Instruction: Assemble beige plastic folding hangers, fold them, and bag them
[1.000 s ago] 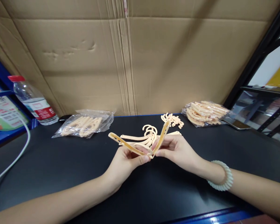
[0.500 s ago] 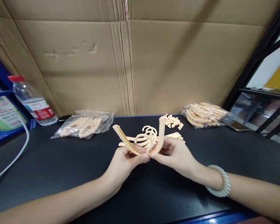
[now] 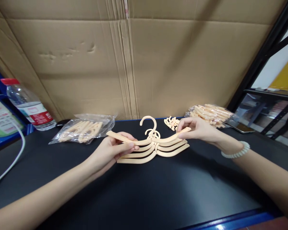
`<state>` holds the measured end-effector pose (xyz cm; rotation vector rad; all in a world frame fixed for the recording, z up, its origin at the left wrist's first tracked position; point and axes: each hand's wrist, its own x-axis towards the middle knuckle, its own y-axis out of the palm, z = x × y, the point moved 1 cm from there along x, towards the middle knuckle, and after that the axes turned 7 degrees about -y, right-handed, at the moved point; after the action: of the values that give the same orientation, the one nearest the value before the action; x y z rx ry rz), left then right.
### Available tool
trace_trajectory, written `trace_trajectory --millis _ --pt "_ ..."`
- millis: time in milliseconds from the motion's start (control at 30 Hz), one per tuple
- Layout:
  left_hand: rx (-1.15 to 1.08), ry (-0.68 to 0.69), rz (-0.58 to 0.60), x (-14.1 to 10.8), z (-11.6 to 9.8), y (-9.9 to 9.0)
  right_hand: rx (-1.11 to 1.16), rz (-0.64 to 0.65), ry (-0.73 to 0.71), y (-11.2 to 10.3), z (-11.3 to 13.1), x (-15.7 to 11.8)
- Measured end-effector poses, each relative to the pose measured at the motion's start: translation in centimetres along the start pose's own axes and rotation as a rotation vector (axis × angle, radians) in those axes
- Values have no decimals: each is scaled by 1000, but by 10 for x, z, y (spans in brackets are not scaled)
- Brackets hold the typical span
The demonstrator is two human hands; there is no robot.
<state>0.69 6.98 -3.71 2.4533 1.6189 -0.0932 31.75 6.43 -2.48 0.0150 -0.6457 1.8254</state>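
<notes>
Between my two hands a cream plastic clothes hanger [image 3: 146,141] is held with its arms spread and its hook pointing up. My left hand [image 3: 115,147] pinches the left arm of it between thumb and fingers. Fingers of my right hand [image 3: 194,128] are closed on the tip of the right arm. Just below and behind it, several similar hangers [image 3: 172,153] lie stacked on the dark tabletop, hooks toward the back. The held hanger hides part of the stack.
Small cream hook pieces [image 3: 171,123] lie in a pile behind. A clear bag of hanger parts [image 3: 83,129] rests at left, another full bag [image 3: 210,113] at right by a phone [image 3: 242,127]. A water bottle [image 3: 36,110] leans at far left; a cardboard wall [image 3: 86,64] rises behind.
The hanger's arms, folded up in a V before, are now spread out wide with the hook upright. My hands have moved apart from its middle to its two arms.
</notes>
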Motion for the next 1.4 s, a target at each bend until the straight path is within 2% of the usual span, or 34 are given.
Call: trace_trajectory --millis 100,200,267,400,500,600,700,767,833,1000,1200,1400 --pt "232 24 49 5 -5 -8 -178 164 -80 -10 1 -1" --pt "536 119 109 6 -9 -13 -286 295 -156 -14 3 -4" --pt "692 215 182 6 -11 -14 -336 353 -184 -14 5 -6" --pt "1023 502 340 1 -13 -8 -387 413 -198 -9 7 -6" --pt "1270 622 330 -3 -14 -4 -453 445 -231 -4 5 -6" --pt "1426 716 305 -8 -12 2 -569 457 -243 0 2 -6" --pt "1525 801 194 -17 -2 12 -699 439 -217 5 5 -10" --pt "1542 789 69 -24 10 21 -756 418 -203 12 11 -14" --pt "1470 752 -1 -32 25 29 -760 396 -174 22 17 -20" --pt "1434 658 12 -33 54 33 -781 323 -34 52 10 -32" --pt "1558 495 -24 -18 49 25 -737 273 -48 68 -2 -26" --pt "1674 466 -104 0 45 12 -909 255 -31 80 -9 -8"
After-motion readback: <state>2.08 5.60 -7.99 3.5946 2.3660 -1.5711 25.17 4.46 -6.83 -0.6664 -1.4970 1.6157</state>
